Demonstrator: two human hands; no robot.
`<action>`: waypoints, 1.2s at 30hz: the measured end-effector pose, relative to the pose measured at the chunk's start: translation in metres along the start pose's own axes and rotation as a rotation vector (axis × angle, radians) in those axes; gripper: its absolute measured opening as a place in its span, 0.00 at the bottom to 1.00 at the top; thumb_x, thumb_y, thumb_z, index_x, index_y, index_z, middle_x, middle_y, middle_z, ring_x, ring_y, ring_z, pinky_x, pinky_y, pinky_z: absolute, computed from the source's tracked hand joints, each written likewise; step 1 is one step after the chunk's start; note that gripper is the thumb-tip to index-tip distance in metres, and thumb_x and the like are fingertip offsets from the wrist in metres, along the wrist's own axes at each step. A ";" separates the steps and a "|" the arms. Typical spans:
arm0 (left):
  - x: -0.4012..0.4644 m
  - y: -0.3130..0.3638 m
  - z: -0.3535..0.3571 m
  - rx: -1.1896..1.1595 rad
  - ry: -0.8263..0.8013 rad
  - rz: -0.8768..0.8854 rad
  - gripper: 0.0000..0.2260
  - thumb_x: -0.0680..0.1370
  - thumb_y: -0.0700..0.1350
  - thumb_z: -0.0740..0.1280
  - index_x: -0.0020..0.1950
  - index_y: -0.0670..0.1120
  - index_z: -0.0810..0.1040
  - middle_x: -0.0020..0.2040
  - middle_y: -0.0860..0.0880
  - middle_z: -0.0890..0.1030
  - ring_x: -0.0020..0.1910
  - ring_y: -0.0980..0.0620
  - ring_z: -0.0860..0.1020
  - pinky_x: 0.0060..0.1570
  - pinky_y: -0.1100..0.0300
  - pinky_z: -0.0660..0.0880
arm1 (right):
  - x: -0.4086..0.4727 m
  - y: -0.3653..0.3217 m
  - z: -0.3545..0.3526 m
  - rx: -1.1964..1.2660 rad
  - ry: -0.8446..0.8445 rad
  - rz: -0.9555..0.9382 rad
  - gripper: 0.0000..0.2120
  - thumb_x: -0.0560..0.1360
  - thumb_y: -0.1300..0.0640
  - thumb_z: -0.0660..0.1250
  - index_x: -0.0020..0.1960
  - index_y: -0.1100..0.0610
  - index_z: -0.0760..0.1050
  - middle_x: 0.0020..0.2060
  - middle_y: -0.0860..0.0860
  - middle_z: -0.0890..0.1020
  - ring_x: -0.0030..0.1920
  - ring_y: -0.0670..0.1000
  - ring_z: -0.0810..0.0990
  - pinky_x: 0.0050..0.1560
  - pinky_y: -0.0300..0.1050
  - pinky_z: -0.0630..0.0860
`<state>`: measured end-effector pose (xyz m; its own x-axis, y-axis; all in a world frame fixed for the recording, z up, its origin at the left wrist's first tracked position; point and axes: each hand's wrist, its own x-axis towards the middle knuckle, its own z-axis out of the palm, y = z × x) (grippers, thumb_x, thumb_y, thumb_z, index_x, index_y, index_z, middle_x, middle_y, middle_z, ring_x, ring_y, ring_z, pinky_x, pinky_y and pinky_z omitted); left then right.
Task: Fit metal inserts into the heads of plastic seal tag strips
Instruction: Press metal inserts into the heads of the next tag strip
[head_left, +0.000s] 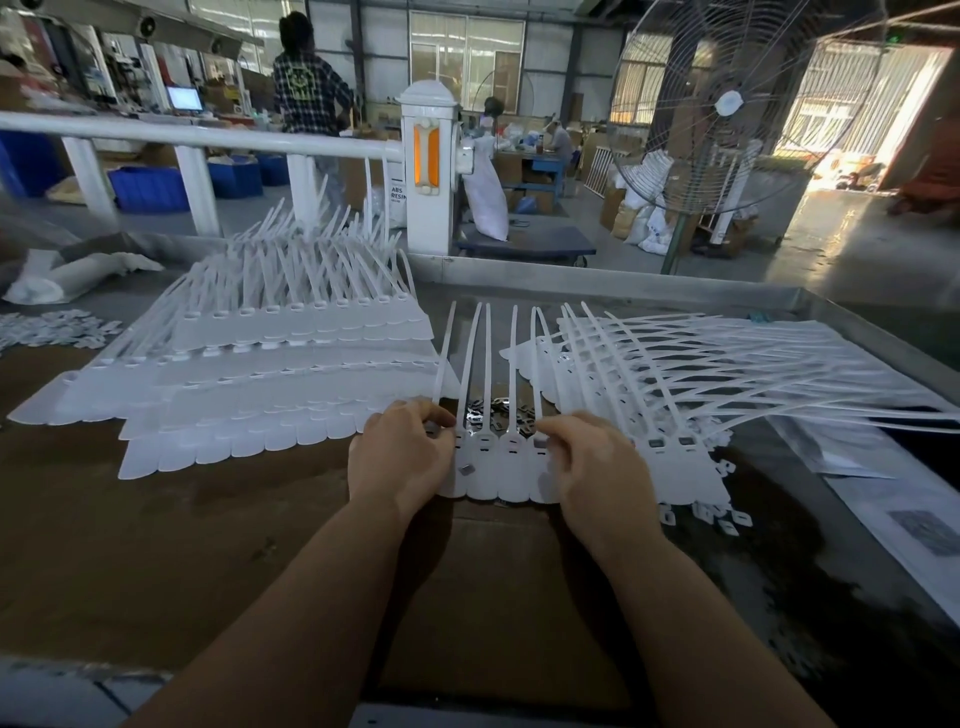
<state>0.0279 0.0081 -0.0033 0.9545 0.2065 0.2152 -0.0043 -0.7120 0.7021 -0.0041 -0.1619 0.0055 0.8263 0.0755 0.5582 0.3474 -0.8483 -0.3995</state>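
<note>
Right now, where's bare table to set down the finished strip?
Bare brown table lies near the front edge, left of the left hand and below the left stack. Crowded: right pile and loose inserts behind the strip.

Interior dim overall. Strong daylight enters from the open doorway (878, 104) at upper right, blown out to white, with glare pooling on the floor (831, 223) below it. Windows (467, 52) behind glow softly. Bench (156, 545) dark brown, murky at right. White strips (291, 364) catch pale light. Wide-angle bending curves the railing (182, 135); corners soft and blurred.
</note>
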 end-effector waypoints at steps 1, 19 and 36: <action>0.000 0.000 0.000 -0.003 0.001 0.000 0.05 0.76 0.49 0.65 0.49 0.57 0.78 0.53 0.54 0.79 0.53 0.53 0.75 0.57 0.47 0.73 | 0.001 0.004 -0.004 -0.011 0.052 0.032 0.10 0.76 0.64 0.63 0.55 0.60 0.79 0.47 0.54 0.82 0.45 0.47 0.75 0.50 0.37 0.71; 0.001 0.001 0.000 0.009 -0.003 0.009 0.05 0.76 0.49 0.64 0.49 0.57 0.78 0.52 0.55 0.78 0.51 0.53 0.74 0.58 0.48 0.71 | 0.015 0.074 -0.070 -0.413 -0.080 0.666 0.14 0.75 0.69 0.59 0.58 0.63 0.76 0.52 0.61 0.80 0.54 0.60 0.78 0.52 0.50 0.74; 0.003 -0.001 0.001 -0.007 -0.008 0.010 0.04 0.76 0.49 0.64 0.48 0.58 0.78 0.51 0.55 0.79 0.50 0.53 0.75 0.57 0.48 0.73 | 0.010 0.085 -0.061 -0.416 -0.064 0.674 0.09 0.75 0.67 0.59 0.51 0.66 0.76 0.45 0.62 0.80 0.49 0.62 0.78 0.40 0.47 0.70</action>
<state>0.0310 0.0088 -0.0038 0.9568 0.1937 0.2167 -0.0161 -0.7092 0.7048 0.0067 -0.2647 0.0213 0.8281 -0.5042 0.2449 -0.4199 -0.8474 -0.3250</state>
